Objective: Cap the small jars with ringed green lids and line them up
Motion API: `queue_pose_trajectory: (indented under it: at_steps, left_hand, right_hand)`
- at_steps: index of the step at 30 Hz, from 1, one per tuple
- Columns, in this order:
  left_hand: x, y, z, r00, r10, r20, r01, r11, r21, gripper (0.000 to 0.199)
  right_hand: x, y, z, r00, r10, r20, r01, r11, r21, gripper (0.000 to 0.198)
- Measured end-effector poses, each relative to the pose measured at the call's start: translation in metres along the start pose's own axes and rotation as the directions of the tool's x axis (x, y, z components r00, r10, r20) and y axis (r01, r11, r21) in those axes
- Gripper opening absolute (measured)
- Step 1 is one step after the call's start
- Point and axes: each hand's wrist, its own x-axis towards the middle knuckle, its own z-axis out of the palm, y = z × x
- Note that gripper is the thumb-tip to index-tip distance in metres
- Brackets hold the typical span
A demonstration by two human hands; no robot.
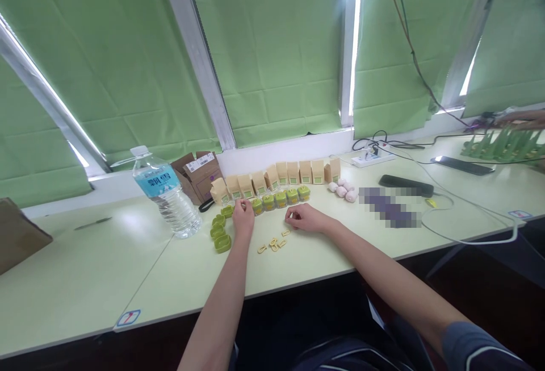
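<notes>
On table, below blinds | bottle standing left, clear of work | boxes rowed behind green cases, within reach | left hand pinching small piece at row's end | right hand curled, fingertips down by yellow clips

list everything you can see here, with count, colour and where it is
small cartons: about ten, tan with green labels, in a row at the back of the table
round pieces: about five, green and yellow, in a row in front of the cartons
green rings: about four, left of the left hand
clips: a few, pale yellow, between the hands
water bottle: one, clear with blue label, upright at left
cardboard box: one, brown, open, behind the bottle
pink lumps: about four, right of the cartons
phone: one, black, at right
power strip: one, white, by the window
table: pale green
left hand: at the round pieces
right hand: resting on the table near the clips
</notes>
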Motion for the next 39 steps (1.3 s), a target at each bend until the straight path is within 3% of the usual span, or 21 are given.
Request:
queue_pose_trajectory:
  at_steps: [4,9,13,17,20,24,29,39]
  left_hand:
    - [-0.001,0.001,0.001,0.994,0.044,0.104,-0.047,0.999,0.023,0.024]
    - [0.001,-0.002,0.003,0.990,0.078,0.114,-0.083,0.996,0.035,0.024]
    - [0.003,-0.005,0.004,0.992,0.089,0.084,-0.093,0.995,0.042,0.024]
    - [0.005,-0.007,0.003,0.996,0.091,-0.016,-0.091,0.996,0.006,0.021]
    - [0.007,-0.009,0.003,0.998,0.065,-0.015,-0.065,0.997,-0.030,0.037]
    - [0.012,-0.012,0.005,0.997,-0.009,0.076,0.013,0.999,-0.048,0.060]
    - [0.016,-0.017,0.007,0.991,-0.039,0.130,0.044,0.998,-0.040,0.076]
    - [0.016,-0.021,0.011,0.995,-0.010,0.099,0.009,1.000,0.017,0.059]
  right_hand:
    - [0.000,0.000,0.000,1.000,0.003,0.007,-0.003,1.000,0.008,0.014]
    - [0.001,0.001,0.001,1.000,0.004,0.004,-0.004,1.000,-0.004,0.015]
    - [0.001,0.001,0.001,1.000,0.005,0.004,-0.005,1.000,-0.008,0.014]
    - [0.001,0.002,0.001,1.000,-0.001,0.002,0.001,1.000,-0.002,0.015]
    - [0.001,0.003,0.002,1.000,0.007,0.006,-0.007,1.000,0.001,0.015]
    - [0.002,0.003,0.002,1.000,0.010,0.004,-0.010,1.000,0.003,0.014]
    - [0.002,0.003,0.002,1.000,0.015,0.006,-0.015,1.000,0.000,0.013]
    - [0.001,0.002,0.001,1.000,0.008,0.007,-0.008,1.000,-0.007,0.014]
